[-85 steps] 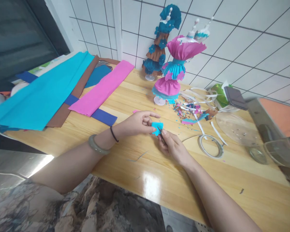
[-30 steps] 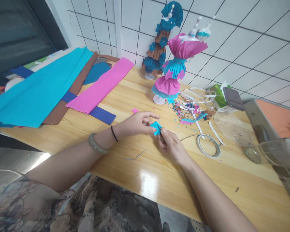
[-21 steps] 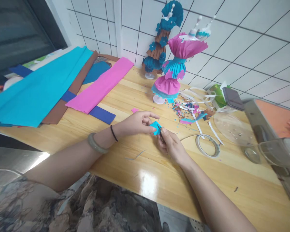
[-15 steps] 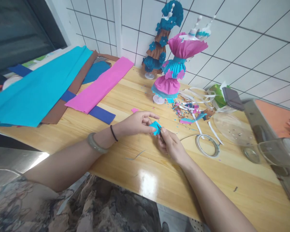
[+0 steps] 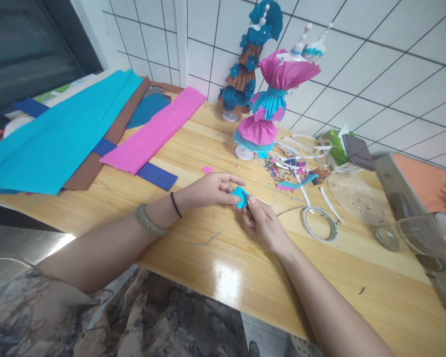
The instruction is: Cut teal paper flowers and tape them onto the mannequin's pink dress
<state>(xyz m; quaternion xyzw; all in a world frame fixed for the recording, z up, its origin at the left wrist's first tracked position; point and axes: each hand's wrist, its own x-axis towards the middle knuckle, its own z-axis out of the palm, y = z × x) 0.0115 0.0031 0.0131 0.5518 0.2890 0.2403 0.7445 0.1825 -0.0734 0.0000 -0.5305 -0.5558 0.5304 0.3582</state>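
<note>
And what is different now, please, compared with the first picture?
The blue piece has turned slightly between the left hand and the right hand. I see nothing taken up or let go. The tape and pink strip stay in place; the view shifted a little.

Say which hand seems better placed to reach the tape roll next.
Probably the right hand: it is nearer the tape roll, though its grip is on a mostly hidden dark tool. The left hand pinches blue paper, farther off.

Bright, soft light — white glare on the tabletop (image 5: 226,285) (near edge) — and stretched, blurry corners.
</note>
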